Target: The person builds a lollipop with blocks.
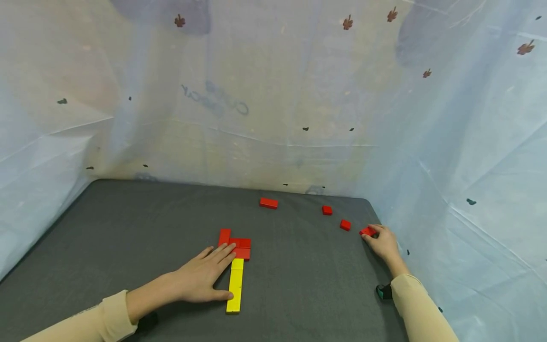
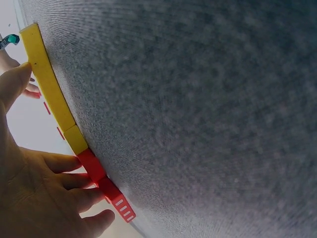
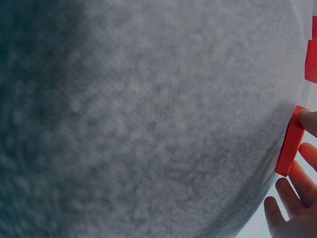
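On gray tbl, R hand pinches red blk.

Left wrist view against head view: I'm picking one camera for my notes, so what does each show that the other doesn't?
Only the left wrist view shows the palm side of the left hand and a row of pale slots on one side of a red block.

Only the head view shows that hand's back and the brown leaf prints on the hanging sheet.

Both show the left thumb against the long yellow block, the short yellow block at its end, and the right hand.
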Available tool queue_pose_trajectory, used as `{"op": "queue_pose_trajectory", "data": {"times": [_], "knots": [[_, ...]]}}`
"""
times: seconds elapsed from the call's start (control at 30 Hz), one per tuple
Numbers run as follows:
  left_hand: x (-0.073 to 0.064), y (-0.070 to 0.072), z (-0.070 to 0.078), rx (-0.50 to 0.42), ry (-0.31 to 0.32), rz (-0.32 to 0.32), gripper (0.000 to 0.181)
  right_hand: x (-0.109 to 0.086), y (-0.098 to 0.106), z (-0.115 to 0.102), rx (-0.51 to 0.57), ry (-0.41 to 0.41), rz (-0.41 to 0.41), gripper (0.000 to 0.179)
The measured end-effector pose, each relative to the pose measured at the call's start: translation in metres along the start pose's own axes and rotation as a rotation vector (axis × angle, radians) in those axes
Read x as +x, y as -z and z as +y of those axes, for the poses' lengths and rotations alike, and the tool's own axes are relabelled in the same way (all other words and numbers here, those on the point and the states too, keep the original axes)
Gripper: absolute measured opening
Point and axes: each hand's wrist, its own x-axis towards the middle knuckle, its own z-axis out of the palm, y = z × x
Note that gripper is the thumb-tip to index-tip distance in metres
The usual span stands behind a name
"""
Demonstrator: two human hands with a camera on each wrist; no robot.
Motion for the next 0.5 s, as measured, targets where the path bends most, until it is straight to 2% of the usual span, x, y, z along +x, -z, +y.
{"op": "queue_pose_trajectory", "data": {"times": [0.5], "knots": [[-0.0003, 0.0006, 0.0008, 0.004, 0.003, -0.008, 0.100, -0.0030, 0.0044, -0.0042, 0.077, 0.019, 0.012, 0.051]]}}
